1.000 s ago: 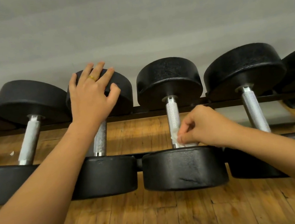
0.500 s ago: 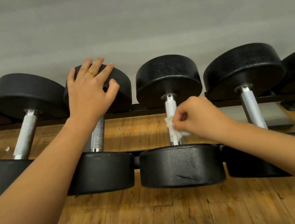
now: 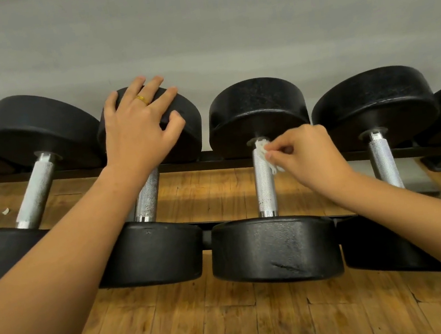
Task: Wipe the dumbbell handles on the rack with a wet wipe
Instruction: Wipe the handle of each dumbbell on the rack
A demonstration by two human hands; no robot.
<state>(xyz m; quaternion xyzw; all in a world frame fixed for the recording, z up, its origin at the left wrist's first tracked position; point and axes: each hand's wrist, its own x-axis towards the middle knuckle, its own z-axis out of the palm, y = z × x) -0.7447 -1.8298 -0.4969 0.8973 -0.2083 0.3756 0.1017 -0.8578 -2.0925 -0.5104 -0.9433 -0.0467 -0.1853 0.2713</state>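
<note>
Open lanes between the handles, wooden floor (image 3: 212,196) showing through each gap, but the black heads (image 3: 275,249) wall off both ends, packed side by side. The left forearm (image 3: 88,242) lies across the second handle (image 3: 147,197) and blocks it from above, with the left hand (image 3: 138,133) spread on its far head. The right hand (image 3: 306,157) and wet wipe (image 3: 264,150) take up the top of the third handle (image 3: 264,186) — its lower stretch is bare. The first handle (image 3: 34,193) is uncovered; the right forearm (image 3: 418,212) crosses the near end of the fourth handle (image 3: 383,163).
</note>
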